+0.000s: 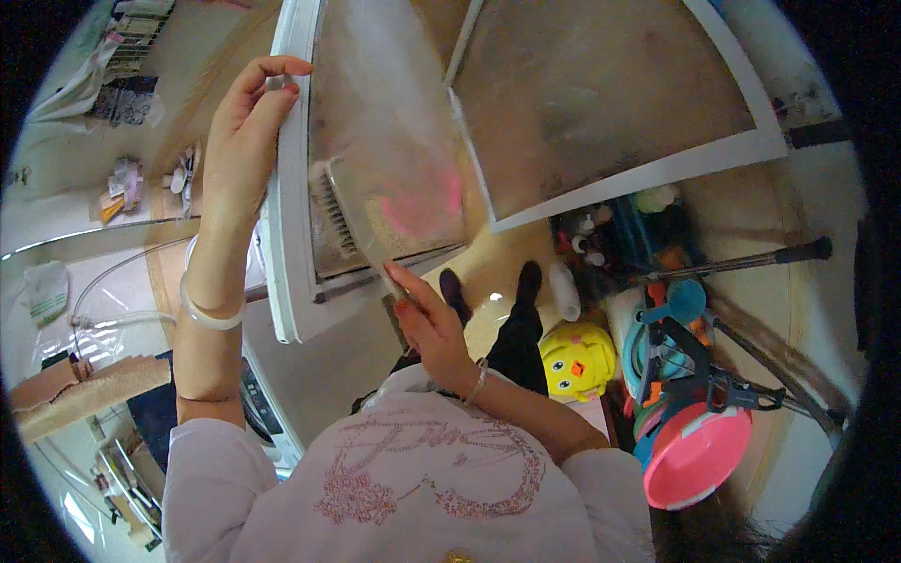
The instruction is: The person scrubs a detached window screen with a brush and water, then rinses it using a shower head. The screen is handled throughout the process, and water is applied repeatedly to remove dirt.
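Observation:
My left hand (250,119) is raised at the white frame (292,176) of a screened or glazed window panel, its thumb and forefinger pinched around a small pale part at the frame's edge. My right hand (436,331) grips the handle of a long brush (352,211) with dark bristles. The brush lies over the panel's dusty pane (394,141), near its lower left corner, bristles to the left. Whether the bristles touch the pane I cannot tell. A pink patch shows in the pane, right of the brush.
Another white-framed panel (640,176) stands at upper right. Below it are bottles, a yellow chick-shaped item (577,359), a blue scoop (685,300), a pink basin (704,457) and black poles (746,257). A washing machine (271,408) is at lower left, near torn cardboard (105,394).

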Tool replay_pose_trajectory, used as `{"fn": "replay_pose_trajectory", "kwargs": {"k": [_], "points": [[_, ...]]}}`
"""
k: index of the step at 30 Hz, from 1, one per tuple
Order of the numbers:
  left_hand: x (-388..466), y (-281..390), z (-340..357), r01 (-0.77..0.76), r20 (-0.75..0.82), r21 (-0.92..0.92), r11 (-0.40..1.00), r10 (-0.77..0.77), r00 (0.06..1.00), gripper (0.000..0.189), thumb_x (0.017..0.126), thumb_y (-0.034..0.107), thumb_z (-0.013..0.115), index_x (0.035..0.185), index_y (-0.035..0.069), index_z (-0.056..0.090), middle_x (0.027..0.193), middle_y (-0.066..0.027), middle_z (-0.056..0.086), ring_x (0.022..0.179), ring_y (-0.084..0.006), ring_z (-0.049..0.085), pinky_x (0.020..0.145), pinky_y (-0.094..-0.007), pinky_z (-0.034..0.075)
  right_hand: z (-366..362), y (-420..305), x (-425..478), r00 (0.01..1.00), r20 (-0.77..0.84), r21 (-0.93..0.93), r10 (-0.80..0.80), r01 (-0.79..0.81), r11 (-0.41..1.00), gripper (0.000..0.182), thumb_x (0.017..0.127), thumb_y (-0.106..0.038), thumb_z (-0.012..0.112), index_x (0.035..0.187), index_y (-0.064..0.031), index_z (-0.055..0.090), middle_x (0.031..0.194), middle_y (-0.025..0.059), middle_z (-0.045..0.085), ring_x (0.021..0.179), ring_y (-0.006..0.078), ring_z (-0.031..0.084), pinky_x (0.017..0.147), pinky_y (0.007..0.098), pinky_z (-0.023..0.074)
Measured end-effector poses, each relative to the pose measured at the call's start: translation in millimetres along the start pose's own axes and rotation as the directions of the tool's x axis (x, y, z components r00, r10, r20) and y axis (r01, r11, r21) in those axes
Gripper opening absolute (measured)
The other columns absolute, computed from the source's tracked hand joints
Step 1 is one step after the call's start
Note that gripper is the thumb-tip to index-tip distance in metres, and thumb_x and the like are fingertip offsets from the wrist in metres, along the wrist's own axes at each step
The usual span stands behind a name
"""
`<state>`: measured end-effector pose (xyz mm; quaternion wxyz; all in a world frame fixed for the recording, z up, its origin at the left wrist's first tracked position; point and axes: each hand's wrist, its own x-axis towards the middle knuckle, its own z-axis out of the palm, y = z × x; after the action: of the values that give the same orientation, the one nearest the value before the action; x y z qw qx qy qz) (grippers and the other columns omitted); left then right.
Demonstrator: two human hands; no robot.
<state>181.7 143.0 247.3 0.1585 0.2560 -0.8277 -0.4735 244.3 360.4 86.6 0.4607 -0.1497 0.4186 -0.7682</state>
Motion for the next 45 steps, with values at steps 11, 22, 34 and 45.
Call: {"fn": "replay_pose_trajectory", "kwargs": {"k": [11,22,34,45], "points": [[-1.1,6.2,9.3,-0.051,-0.045,0.226,0.973,0.063,0.997,0.021,0.089,0.008,0.045,0.105,0.006,0.058,0.086,0.003,0.051,0.073,-0.0021,0.042,0.064,-0.0163,0.034,-3.0,23.3,23.7,0.989,0.022,0.187,0.144,-0.146,0.971,0.041,0.092,-0.017,0.049,0.132,-0.0107,0.043,0.085,-0.001,0.057,0.073,0.0085,0.05,0.066,0.0232,0.0412],[-4.2,8.9,8.5,-0.053,-0.079,0.148,0.988,0.066,0.995,0.019,0.09,0.008,0.044,0.103,0.005,0.057,0.083,0.0035,0.051,0.069,-0.0026,0.041,0.062,-0.0153,0.032,-41.2,97.2,39.3,0.927,-0.16,0.09,0.34,-0.33,0.94,0.042,0.091,-0.016,0.05,0.132,-0.0151,0.044,0.096,0.0031,0.056,0.072,0.0075,0.048,0.066,0.0241,0.041],[-5.1,6.1,-3.0,-0.042,-0.027,0.262,0.964,0.051,0.998,0.019,0.09,0.009,0.045,0.104,0.005,0.057,0.083,0.0045,0.05,0.071,-0.002,0.039,0.063,-0.0161,0.031,-86.7,138.9,87.6,0.941,-0.235,-0.323,0.245,-0.314,0.893,0.038,0.093,-0.019,0.046,0.13,-0.0108,0.046,0.112,0.0068,0.061,0.094,0.0154,0.058,0.082,0.0286,0.0442],[-10.5,13.4,-4.0,0.021,-0.041,0.286,0.958,-0.01,0.999,0.022,0.09,0.007,0.042,0.105,0.004,0.057,0.081,0.0027,0.052,0.07,-0.0028,0.043,0.063,-0.0163,0.034,-53.4,126.1,115.3,0.985,-0.17,-0.247,0.004,-0.046,0.968,0.035,0.092,-0.018,0.047,0.127,-0.0118,0.05,0.081,-0.0023,0.051,0.065,0.0072,0.043,0.06,0.0213,0.0363]]}}
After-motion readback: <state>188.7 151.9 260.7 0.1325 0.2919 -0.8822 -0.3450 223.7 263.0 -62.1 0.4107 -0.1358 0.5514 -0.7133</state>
